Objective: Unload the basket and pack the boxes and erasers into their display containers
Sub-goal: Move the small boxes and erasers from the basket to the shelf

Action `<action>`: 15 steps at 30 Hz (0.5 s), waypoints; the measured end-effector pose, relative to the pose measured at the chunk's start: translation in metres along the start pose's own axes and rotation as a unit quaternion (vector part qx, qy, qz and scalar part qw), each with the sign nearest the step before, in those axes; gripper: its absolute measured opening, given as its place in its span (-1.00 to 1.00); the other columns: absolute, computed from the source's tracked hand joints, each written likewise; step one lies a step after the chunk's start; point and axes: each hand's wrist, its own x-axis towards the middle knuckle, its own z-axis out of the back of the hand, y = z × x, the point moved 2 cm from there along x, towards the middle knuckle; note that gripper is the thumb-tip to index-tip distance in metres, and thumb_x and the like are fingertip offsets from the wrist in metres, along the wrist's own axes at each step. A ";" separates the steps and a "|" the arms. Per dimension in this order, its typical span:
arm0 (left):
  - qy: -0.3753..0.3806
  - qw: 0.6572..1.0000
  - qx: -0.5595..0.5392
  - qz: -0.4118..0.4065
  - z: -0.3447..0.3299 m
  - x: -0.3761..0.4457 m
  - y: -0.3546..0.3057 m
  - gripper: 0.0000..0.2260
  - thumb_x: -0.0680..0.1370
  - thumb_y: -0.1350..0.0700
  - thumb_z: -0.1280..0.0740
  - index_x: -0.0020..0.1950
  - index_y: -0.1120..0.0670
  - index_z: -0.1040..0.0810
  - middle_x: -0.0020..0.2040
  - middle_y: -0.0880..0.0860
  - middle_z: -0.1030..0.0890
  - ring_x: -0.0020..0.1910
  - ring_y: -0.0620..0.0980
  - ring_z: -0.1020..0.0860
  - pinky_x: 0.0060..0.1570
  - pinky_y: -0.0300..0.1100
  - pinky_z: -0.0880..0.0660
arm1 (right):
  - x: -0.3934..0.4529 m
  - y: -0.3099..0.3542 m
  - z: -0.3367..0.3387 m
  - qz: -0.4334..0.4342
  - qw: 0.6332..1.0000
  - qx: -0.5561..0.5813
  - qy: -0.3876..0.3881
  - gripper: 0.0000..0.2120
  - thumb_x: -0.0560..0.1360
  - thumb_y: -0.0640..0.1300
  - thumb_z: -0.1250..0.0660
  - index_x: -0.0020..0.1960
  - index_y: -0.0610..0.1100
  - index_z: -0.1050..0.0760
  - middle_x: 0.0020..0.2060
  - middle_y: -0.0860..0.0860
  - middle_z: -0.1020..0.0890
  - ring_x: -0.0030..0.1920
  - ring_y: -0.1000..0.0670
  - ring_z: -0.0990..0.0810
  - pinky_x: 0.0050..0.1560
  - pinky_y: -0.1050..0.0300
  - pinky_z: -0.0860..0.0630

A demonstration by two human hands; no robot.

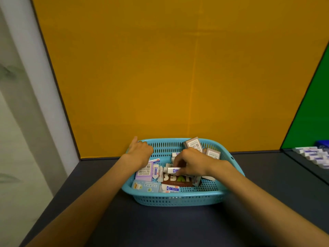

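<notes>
A light-blue perforated basket (178, 198) stands on the dark table against the orange wall. It holds several white erasers with blue-and-purple sleeves, a lilac box (144, 172), a pale blue box (146, 186), a brown box (178, 179) and two grey-brown boxes (193, 142) leaning at the far side. My left hand (140, 151) sits on the basket's far left rim, fingers curled over it and thumb sticking up. Over the middle of the basket, my right hand (192, 164) pinches one white eraser (173, 169) by its end.
At the far right, a row of similar erasers (313, 155) lies on a dark surface in front of a blue container (323, 143) and a green panel (309, 113). Bare dark table (160, 225) lies in front of the basket. A pale wall runs along the left.
</notes>
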 end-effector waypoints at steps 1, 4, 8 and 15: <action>0.003 1.000 -0.004 -0.003 0.000 0.000 -0.001 -0.92 0.59 0.16 -0.31 0.01 -0.01 -0.47 -0.07 -0.03 -0.54 0.03 0.01 -0.52 0.33 0.07 -0.18 | -0.003 -0.001 0.001 -0.004 1.000 0.006 -0.010 -0.79 0.49 -0.03 -0.49 0.07 -0.10 -0.67 -0.01 0.02 -0.69 -0.13 0.12 -0.53 -0.20 0.36 -0.37; -0.015 0.999 -0.022 -0.019 0.000 -0.003 -0.002 -0.89 0.59 0.20 -0.28 0.06 0.00 -0.48 -0.07 -0.05 -0.54 0.02 0.00 -0.54 0.42 0.08 -0.16 | -0.015 -0.004 0.006 -0.023 0.999 0.025 -0.030 -0.78 0.49 -0.03 -0.49 0.09 -0.09 -0.67 -0.03 0.04 -0.69 -0.11 0.12 -0.56 -0.20 0.34 -0.39; -0.067 0.986 -0.149 -0.024 0.008 -0.010 0.001 -0.86 0.60 0.19 -0.28 0.13 0.01 -0.45 0.04 -0.04 -0.56 0.08 -0.01 -0.54 0.36 0.04 -0.31 | -0.034 -0.005 0.012 -0.042 0.996 0.042 -0.062 -0.78 0.47 -0.01 -0.51 0.08 -0.05 -0.67 -0.04 0.08 -0.69 -0.08 0.12 -0.60 -0.11 0.23 -0.52; -0.100 0.868 -0.478 -0.087 0.061 -0.038 -0.007 -0.85 0.62 0.09 -0.32 0.19 0.00 -0.49 0.08 -0.10 -0.56 0.05 -0.14 -0.54 0.05 -0.10 -0.57 | -0.071 -0.001 0.030 -0.086 0.983 0.030 -0.156 -0.85 0.44 -0.03 -0.52 0.00 0.00 -0.67 -0.12 0.10 -0.69 -0.17 0.14 -0.60 -0.13 0.09 -0.55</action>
